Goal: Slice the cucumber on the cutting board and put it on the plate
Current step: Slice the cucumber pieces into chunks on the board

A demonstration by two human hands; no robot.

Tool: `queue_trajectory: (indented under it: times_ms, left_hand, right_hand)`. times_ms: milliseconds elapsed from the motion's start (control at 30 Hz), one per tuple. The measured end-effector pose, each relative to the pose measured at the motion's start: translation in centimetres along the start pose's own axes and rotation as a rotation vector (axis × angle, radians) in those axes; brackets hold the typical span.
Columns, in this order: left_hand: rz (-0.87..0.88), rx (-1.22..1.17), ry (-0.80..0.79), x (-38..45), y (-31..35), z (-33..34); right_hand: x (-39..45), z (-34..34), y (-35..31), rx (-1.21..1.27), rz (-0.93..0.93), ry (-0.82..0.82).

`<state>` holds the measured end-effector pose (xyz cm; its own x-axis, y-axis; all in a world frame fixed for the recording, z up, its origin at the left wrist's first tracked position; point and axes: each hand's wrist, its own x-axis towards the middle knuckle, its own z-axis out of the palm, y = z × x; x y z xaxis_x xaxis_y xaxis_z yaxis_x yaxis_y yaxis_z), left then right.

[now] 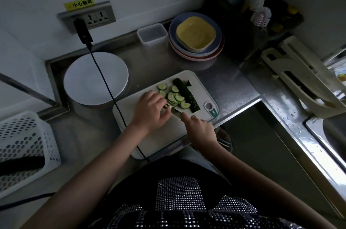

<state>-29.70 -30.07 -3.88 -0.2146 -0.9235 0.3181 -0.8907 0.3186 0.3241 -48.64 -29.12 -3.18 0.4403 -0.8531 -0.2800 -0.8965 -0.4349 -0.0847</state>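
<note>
A white cutting board (149, 140) lies on the steel counter. On it are several round cucumber slices (174, 96) and a long dark cucumber half (187, 95) beside them, plus a small cut end (188, 83). My left hand (151, 110) curls over a cucumber piece at the slices' near edge and holds it down. My right hand (199, 128) grips a knife (177, 112), index finger stretched along the blade's back; the blade is mostly hidden between my hands. A white plate (84, 79) sits to the left of the board with nothing on it.
A black cable (104, 79) runs from the wall socket across the plate and board. A stack of coloured plates (196, 37) and a clear box (151, 34) stand behind. A white basket (24, 146) is at left, a sink (333, 135) at right.
</note>
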Motion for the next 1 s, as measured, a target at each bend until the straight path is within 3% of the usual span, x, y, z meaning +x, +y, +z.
queue_trajectory:
  times_ms: [100,267,500,733,833,1000]
  left_hand:
    - [0.023,-0.010,-0.016,0.2,-0.5,-0.2]
    - [0.038,-0.035,-0.211,0.7,-0.8,0.0]
    - [-0.112,-0.160,-0.087,0.7,-1.7,-0.7]
    - [0.043,-0.070,-0.163,0.1,-2.4,0.1]
    - [0.031,-0.104,-0.246,0.5,-2.3,0.5]
    - [-0.022,-0.003,-0.533,2.2,-1.2,0.4]
  right_hand:
    - [-0.1,0.0,0.1,-0.017,-0.013,-0.022]
    - [-0.4,0.0,0.1,-0.058,-0.034,-0.044]
    - [-0.5,0.3,0.5,-0.070,-0.039,-0.018]
    - [-0.5,0.4,0.5,-0.101,-0.053,-0.009]
    - [-0.4,0.5,0.5,-0.112,-0.050,0.000]
    - [-0.5,0.5,0.4,-0.107,-0.042,-0.002]
